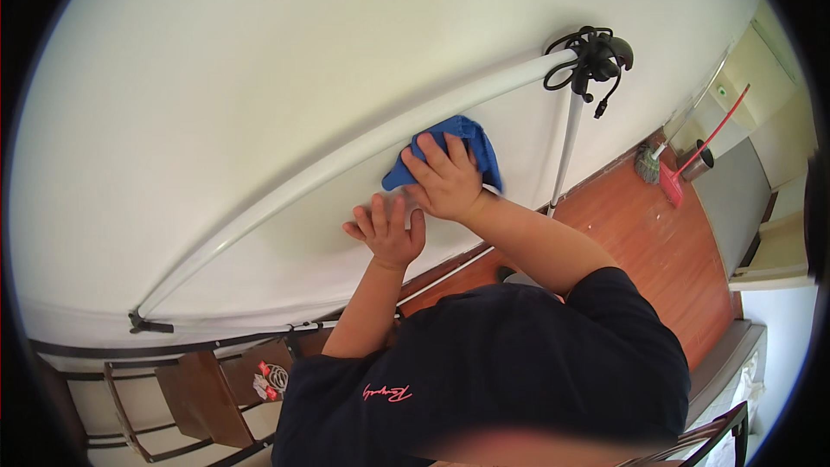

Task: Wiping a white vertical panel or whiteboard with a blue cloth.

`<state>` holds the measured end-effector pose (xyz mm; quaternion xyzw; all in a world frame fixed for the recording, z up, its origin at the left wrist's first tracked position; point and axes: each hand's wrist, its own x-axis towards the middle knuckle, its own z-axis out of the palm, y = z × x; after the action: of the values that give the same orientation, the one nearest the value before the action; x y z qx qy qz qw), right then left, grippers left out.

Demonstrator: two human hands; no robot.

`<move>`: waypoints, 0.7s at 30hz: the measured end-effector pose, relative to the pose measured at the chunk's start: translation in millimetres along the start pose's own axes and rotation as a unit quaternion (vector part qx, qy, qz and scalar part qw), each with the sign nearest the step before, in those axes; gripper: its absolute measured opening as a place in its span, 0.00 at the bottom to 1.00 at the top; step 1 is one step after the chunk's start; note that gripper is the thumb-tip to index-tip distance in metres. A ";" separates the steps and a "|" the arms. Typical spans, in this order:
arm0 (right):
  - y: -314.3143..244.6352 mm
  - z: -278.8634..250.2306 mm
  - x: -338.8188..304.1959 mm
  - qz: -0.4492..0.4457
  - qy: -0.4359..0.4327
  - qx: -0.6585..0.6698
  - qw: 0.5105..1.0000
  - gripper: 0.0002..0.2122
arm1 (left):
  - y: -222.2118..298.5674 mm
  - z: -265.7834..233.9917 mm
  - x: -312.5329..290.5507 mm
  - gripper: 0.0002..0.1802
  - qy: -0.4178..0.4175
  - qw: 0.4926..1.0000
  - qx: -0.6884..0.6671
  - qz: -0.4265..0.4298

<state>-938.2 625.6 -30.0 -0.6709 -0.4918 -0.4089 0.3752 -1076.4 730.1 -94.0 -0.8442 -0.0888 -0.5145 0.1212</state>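
Note:
My right hand (448,180) presses a blue cloth (484,151) against the white wall (259,52), its fingers spread over the fabric. The cloth's upper edge reaches a long white pole (337,164) that slants up along the wall. To the left and a little lower, my left hand (391,232) is open with its fingers apart, near the wall below the pole. Nothing shows in it. Whether it touches the wall, I cannot tell.
A coiled black cable (596,60) hangs at the pole's upper end, where another white pole (567,147) runs down. A dark shelf rack (194,398) stands lower left. On the wooden floor (640,251) are a broom (647,164), a pink dustpan (670,186) and a bin (696,160).

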 end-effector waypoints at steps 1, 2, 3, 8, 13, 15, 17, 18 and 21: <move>3.5 -1.4 0.9 -0.020 -0.024 0.010 0.999 0.26 | -1.3 -7.9 1.7 0.28 0.000 1.000 0.004 -0.007; 8.1 -0.5 1.6 -0.041 -0.048 0.023 0.998 0.25 | -3.4 -20.0 9.6 0.30 0.017 0.998 -0.049 -0.020; 18.9 -6.3 0.2 -0.031 -0.060 0.046 0.997 0.25 | -6.7 -32.0 17.9 0.33 0.035 0.994 -0.101 -0.034; 60.0 -17.5 24.9 0.165 0.179 -0.014 0.970 0.28 | -48.8 -56.6 51.7 0.37 0.043 0.993 0.072 -0.086; -1.3 8.8 23.5 0.083 0.101 0.012 0.991 0.32 | -59.0 -47.0 49.3 0.34 0.078 0.984 0.155 -0.041; -31.5 18.8 13.9 0.023 0.047 -0.025 0.998 0.29 | -56.6 -44.4 51.2 0.34 0.081 0.984 0.152 -0.046; -39.4 15.0 18.2 -0.023 0.016 -0.024 0.999 0.28 | -57.8 -46.9 50.9 0.34 0.089 0.982 0.160 -0.045; -34.8 6.8 15.3 -0.025 -0.016 -0.006 1.000 0.26 | -53.1 -49.9 47.5 0.34 0.078 0.984 0.154 -0.049; -13.5 7.3 19.6 0.038 0.081 0.003 0.996 0.26 | -62.5 -49.4 42.8 0.34 0.078 0.978 0.185 -0.056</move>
<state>-946.3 642.3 -13.4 -0.6527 -0.4347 -0.4461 0.4312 -1116.0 776.2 -27.0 -0.7582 -0.2200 -0.5595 0.2526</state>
